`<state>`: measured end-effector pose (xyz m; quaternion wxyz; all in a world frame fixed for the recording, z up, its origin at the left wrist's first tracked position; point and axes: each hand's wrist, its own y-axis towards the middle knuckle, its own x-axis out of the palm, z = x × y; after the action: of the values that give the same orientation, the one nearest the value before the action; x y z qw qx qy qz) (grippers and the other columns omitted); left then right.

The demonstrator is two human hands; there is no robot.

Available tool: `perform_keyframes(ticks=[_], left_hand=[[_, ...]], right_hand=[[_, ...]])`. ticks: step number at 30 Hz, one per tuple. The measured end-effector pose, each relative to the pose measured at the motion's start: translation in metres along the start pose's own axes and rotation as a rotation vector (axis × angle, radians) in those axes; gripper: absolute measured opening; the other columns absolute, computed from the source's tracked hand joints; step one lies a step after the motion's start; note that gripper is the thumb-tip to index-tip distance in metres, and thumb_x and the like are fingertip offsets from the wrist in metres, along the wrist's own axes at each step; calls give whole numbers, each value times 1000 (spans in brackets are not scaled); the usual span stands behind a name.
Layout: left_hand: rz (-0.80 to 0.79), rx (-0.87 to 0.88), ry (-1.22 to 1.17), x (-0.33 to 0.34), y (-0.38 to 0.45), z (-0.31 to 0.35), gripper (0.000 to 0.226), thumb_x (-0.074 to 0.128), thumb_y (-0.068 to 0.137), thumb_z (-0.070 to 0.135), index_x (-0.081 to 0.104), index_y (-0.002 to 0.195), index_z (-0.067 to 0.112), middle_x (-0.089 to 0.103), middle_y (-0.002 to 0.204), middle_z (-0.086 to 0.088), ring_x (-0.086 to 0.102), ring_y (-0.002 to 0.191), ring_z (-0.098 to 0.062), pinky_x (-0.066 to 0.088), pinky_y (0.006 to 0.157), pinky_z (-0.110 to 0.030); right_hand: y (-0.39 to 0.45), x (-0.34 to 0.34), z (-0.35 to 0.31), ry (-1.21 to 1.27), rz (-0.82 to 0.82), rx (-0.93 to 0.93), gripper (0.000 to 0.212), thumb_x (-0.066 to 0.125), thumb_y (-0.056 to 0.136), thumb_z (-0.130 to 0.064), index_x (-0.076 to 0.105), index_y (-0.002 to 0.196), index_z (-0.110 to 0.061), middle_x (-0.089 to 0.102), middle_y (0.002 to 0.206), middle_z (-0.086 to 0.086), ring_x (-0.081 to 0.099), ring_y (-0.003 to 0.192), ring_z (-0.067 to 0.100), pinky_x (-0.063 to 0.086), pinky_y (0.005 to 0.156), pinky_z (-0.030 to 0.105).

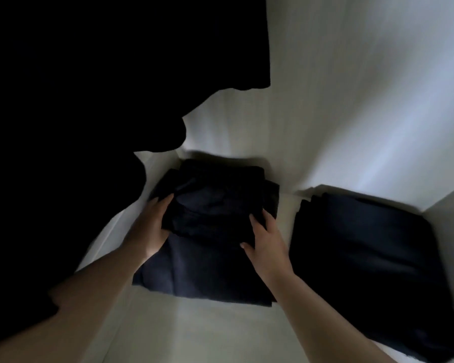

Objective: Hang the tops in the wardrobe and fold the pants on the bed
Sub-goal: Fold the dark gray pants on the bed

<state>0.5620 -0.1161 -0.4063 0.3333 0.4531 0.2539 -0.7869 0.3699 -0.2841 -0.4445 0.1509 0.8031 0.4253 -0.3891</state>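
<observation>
Fingers (165,203) of left hand (151,226) and right hand (265,239) curled on folded dark pants (215,218), gripping both sides. Between the fingertips: rumpled black stack on a white shelf (220,328). Left of fingers, hanging dark tops (89,100); right of them, another folded dark garment (364,255).

A single head-worn wide-angle camera looks steeply down, close above a white shelf-like surface (220,334), both forearms entering from the near edge; white walls rise far and right.
</observation>
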Motion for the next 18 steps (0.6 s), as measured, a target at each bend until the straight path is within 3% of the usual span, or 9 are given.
perform_keyframes(ticks=[3,6,8,11,15,18], left_hand=[[31,-38,65,13,-3,-6,84,66,77,-2,25,149,10,27,152,-18,26,141,-33,28,112,-44],[253,67,23,21,-29,-4,68,52,76,7,39,143,5,29,152,-18,26,141,-37,25,113,-51],[360,207,58,27,-45,4,62,43,77,15,46,138,8,31,153,-14,24,142,-34,18,116,-49],[294,384,185,46,-32,18,56,44,87,27,42,141,13,27,155,-10,18,145,-29,16,114,-55],[132,354,367,68,13,19,72,65,84,34,34,146,15,21,155,-17,14,144,-37,16,111,-63],[71,364,479,72,41,0,74,44,86,58,33,146,16,23,155,-19,19,144,-36,19,113,-58]], right_hand=[[0,5,12,4,36,36,68,65,88,-32,32,147,-26,1,159,1,17,145,20,23,116,30],[-14,4,12,2,271,-18,56,70,83,-28,50,136,-26,20,155,15,21,143,31,19,115,51],[-18,5,-2,-60,395,-186,49,64,82,-28,57,130,-22,32,151,17,24,142,32,17,111,54],[-1,20,-26,-233,286,-390,51,49,84,-35,53,133,-21,32,152,11,21,144,28,18,111,58],[35,40,-28,-409,74,-369,58,45,89,-37,36,145,-24,14,159,7,5,147,24,7,115,58],[58,44,-2,-479,66,-282,69,52,85,-48,35,146,-21,15,158,10,12,146,25,9,115,53]])
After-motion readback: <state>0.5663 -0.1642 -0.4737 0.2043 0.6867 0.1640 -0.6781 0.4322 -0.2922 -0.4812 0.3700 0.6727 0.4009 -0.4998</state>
